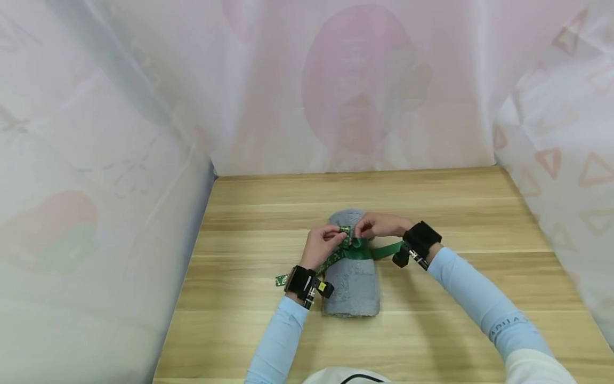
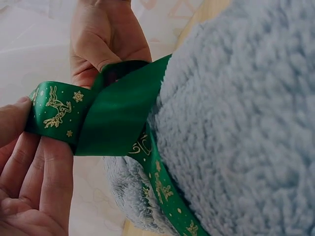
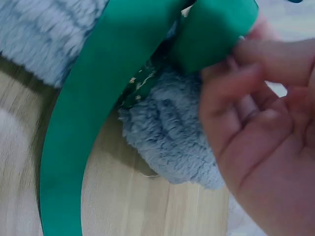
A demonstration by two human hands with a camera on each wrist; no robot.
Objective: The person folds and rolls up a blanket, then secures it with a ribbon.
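A person's left hand (image 1: pixel 322 244) pinches a loop of green ribbon (image 1: pixel 357 249) between thumb and fingers (image 2: pixel 47 172), just above the middle of a rolled grey towel (image 1: pixel 354 282). The right hand (image 1: pixel 379 226) meets it from the other side, its fingertips (image 3: pixel 256 69) curled round a second fold of the same ribbon, so that both hands nearly touch over the towel's top. The wrist views show the ribbon's printed face, gold reindeer and snowflakes on green, and its plain green back; it is drawn across the towel's fluffy pile.

One ribbon tail runs from the towel toward the left wrist and ends on the counter (image 1: pixel 240 250) beside it; the other tail passes off the towel's right side, under the right wrist. Both wrists wear black bands (image 1: pixel 422 238) with small cameras, above pale blue sleeves (image 1: pixel 479 298).

The towel lies lengthwise near the centre of the wooden counter, one end toward the person. Behind the towel and to either side of it hang pale curtains (image 1: pixel 355 85) printed with faint pink shapes.
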